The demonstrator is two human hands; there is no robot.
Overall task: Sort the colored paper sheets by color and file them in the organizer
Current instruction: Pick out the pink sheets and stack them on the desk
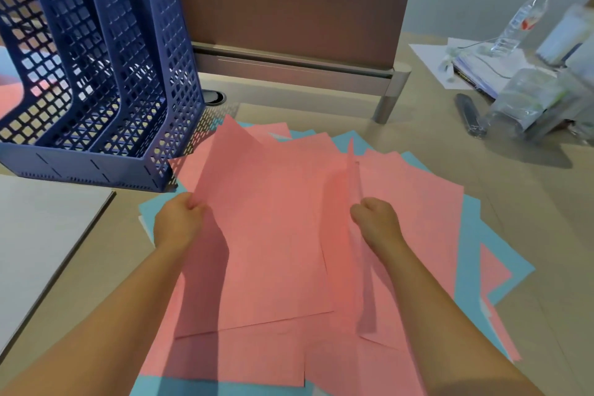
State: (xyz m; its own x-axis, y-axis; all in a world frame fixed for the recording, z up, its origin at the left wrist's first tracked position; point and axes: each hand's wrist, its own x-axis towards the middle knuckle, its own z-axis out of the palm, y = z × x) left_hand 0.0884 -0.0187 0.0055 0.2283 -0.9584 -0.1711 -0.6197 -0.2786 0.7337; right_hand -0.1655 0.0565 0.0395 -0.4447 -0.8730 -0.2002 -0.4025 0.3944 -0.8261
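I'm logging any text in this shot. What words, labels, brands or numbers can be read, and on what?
None can be read.
Water bottle: a red mark on its label, too blurred to read.
Stacked books: too blurred to read.
Pink sheets, blue organizer: no print visible.

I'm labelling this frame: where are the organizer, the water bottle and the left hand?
organizer (pixel 154 167): head view, front wall.
water bottle (pixel 522 21): head view, clear body.
left hand (pixel 178 223): head view, back of hand, pinching a pink sheet (pixel 273 235).
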